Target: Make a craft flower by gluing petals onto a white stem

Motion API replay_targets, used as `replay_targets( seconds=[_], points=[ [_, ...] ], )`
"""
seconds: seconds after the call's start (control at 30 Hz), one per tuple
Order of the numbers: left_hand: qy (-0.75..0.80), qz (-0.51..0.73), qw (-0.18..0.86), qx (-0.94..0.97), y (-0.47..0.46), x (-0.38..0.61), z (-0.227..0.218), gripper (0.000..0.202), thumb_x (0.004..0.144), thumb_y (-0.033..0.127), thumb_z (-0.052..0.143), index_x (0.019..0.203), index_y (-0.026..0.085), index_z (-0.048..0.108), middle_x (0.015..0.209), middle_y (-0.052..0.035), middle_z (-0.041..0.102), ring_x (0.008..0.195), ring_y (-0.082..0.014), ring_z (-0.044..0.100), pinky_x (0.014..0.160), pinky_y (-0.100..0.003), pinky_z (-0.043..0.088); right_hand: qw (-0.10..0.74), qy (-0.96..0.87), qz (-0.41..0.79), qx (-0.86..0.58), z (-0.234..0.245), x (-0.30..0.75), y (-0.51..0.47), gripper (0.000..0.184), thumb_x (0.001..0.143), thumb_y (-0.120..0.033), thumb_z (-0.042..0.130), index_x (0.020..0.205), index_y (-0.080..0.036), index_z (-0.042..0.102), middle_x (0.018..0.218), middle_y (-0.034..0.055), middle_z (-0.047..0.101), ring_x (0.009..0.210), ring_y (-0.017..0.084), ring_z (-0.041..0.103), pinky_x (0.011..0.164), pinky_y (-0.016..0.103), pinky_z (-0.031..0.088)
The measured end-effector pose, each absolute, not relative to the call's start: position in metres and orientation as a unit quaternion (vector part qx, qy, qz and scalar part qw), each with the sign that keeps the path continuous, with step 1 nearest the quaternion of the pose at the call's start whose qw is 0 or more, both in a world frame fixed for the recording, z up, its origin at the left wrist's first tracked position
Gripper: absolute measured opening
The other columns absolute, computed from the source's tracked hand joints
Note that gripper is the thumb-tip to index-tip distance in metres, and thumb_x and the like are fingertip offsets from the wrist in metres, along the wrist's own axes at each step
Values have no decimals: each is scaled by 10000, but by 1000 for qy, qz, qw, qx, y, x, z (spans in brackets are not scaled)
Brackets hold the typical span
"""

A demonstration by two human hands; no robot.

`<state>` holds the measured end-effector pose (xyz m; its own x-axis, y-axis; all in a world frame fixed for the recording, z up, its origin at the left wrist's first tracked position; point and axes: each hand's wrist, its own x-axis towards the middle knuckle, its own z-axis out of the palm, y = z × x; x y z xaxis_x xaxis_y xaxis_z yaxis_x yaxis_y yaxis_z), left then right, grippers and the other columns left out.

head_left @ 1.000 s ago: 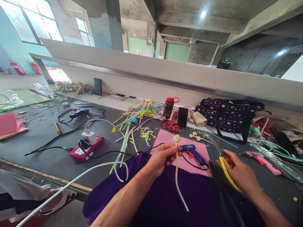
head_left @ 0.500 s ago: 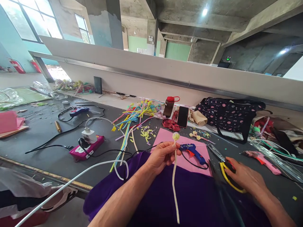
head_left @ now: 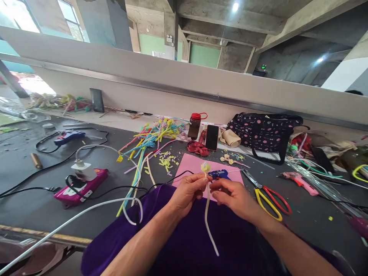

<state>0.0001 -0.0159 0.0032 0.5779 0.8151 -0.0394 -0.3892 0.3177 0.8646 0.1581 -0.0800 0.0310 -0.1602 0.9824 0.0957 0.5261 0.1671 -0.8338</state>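
Observation:
My left hand (head_left: 191, 189) pinches a cream chenille stem (head_left: 207, 220) just below its small yellow-and-white fuzzy bud (head_left: 205, 167). The stem hangs down in front of my purple clothing. Close by on the other side is my right hand (head_left: 232, 195), its finger and thumb apart beside the stem; whether a fingertip touches it I cannot tell. Behind the hands a blue glue gun (head_left: 220, 174), partly covered by the right hand, lies on a pink sheet (head_left: 186, 164). Scissors (head_left: 266, 195) with one yellow and one red handle lie on the table to the right.
Colourful chenille stems (head_left: 158, 134) are piled behind, with cut yellow bits (head_left: 167, 163) nearby. A magenta power strip (head_left: 82, 189) and cables cross the left side. At the back stand a bottle (head_left: 194, 126), a phone (head_left: 212, 138) and a patterned bag (head_left: 261, 134). A pink glue gun (head_left: 300, 182) lies right.
My right hand has let go of the scissors, which now lie on the table, and has come over beside the stem. The left hand keeps its pinch. The view has shifted rightward.

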Motion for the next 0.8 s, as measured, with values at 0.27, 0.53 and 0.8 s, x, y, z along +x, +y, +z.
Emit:
replay_targets(
  seconds=[0.27, 0.53, 0.8],
  points=[
    [243, 388, 769, 446, -15, 0, 2, 243, 735, 323, 658, 908, 155, 688, 619, 3, 548, 536, -65, 477, 421, -166, 287, 423, -623, 445, -485, 23, 147, -58, 196, 817, -351, 568, 735, -177, 605, 657, -23, 610, 481, 71, 525, 444, 186, 380],
    [276, 374, 771, 434, -8, 3, -3, 205, 732, 190, 613, 928, 140, 649, 760, -9, 591, 465, -37, 468, 356, -152, 294, 493, -574, 444, -479, 24, 172, -70, 132, 813, -301, 599, 865, -184, 630, 710, -9, 637, 489, 66, 554, 430, 176, 353],
    [275, 368, 771, 441, -7, 3, -4, 204, 709, 225, 654, 883, 118, 664, 706, -8, 608, 429, -27, 441, 346, -154, 302, 507, -549, 449, -490, 28, 184, -65, 168, 791, -337, 626, 839, -177, 635, 699, -6, 629, 474, 60, 533, 404, 176, 317]
  ],
)
